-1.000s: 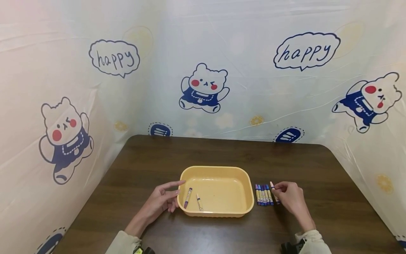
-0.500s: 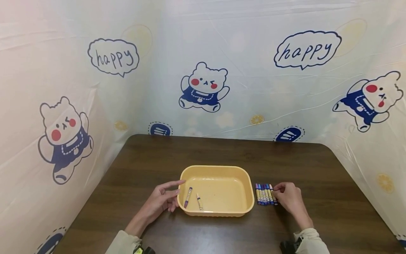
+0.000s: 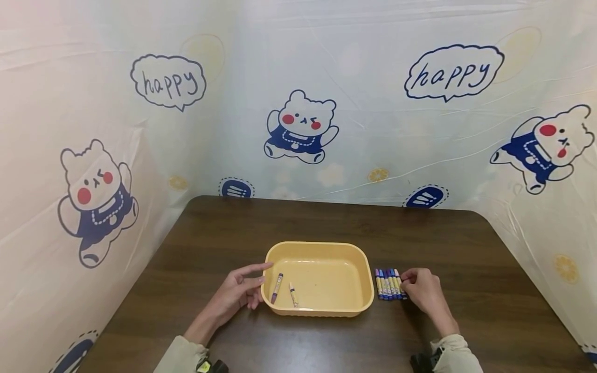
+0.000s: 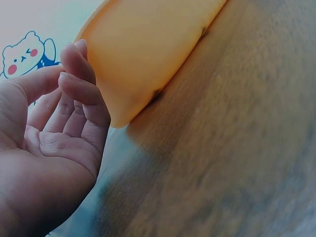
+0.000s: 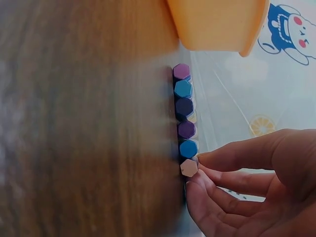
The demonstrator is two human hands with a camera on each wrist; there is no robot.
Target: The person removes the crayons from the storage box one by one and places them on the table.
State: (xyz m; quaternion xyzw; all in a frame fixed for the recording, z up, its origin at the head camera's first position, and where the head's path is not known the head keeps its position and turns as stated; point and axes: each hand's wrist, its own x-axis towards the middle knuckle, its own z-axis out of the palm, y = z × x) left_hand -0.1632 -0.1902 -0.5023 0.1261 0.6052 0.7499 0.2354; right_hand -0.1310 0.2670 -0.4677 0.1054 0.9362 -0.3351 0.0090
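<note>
A yellow plastic basin stands on the table, and my left hand rests at its left side, fingertips right at the rim. In the left wrist view those fingers bend loosely beside the basin's corner. To the right of the basin, several crayons lie side by side in a row, their hexagonal ends purple, blue and navy. My right hand pinches a pale peach crayon between thumb and fingers at the row's right end, against the blue crayon.
Inside the basin lie a purple-ended crayon and a pale-tipped crayon, apart from each other. A dark wooden table carries everything. Behind and beside it hangs a printed curtain with bears.
My right hand has brought the peach crayon left and down against the end of the row. The left hand and the basin have stayed in place.
</note>
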